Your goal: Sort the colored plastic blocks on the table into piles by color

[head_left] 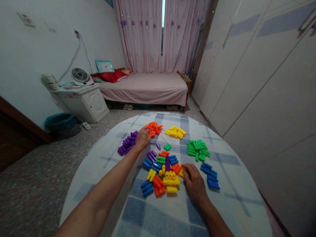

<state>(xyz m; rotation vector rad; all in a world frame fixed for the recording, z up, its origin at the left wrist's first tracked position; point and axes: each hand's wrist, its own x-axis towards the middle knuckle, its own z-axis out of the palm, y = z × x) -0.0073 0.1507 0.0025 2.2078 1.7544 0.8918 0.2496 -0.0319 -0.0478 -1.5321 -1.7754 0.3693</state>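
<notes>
My left hand (143, 138) reaches to the near left edge of a pile of orange building blocks (155, 127); its fingers are closed round an orange block there, partly hidden by the hand. Beside that wrist lies a pile of purple building blocks (127, 144). My right hand (195, 181) rests at the right side of a mixed-colour heap of blocks (161, 160), its fingers closed on a yellow building block (181, 172). Between the heap and the far piles lie a loose purple block (158, 146) and a green block (167, 147).
Yellow blocks (175, 132), green blocks (198, 150) and blue blocks (210, 176) form separate piles on the round table's checked cloth (98, 179). A bed (145, 87) stands beyond, a cabinet with a fan (81, 75) at left, a wardrobe (259, 89) at right.
</notes>
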